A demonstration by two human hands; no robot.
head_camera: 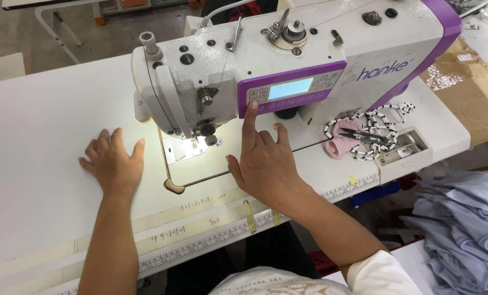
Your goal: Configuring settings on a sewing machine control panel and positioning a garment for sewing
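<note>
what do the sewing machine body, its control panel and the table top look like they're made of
Sewing machine body: likely painted cast metal, going by its speckled off-white glossy coat and screwed-on metal fittings.
Control panel, where the right hand presses a fingertip: smooth purple plastic, it seems, with a pale lit screen.
Table top, under the flat left hand: probably white laminate board; matte, even, softly reflecting the lamp.

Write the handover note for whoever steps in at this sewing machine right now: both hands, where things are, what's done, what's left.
Left hand: flat on the white table, holding nothing.
Right hand: index finger on a button of the purple control panel of the sewing machine.
No fabric under the needle. Thread snips lie on a striped cord right of the machine; pale blue fabric pile at far right.
Done: no sewing visible. Left: fabric not yet on the bed.
</note>
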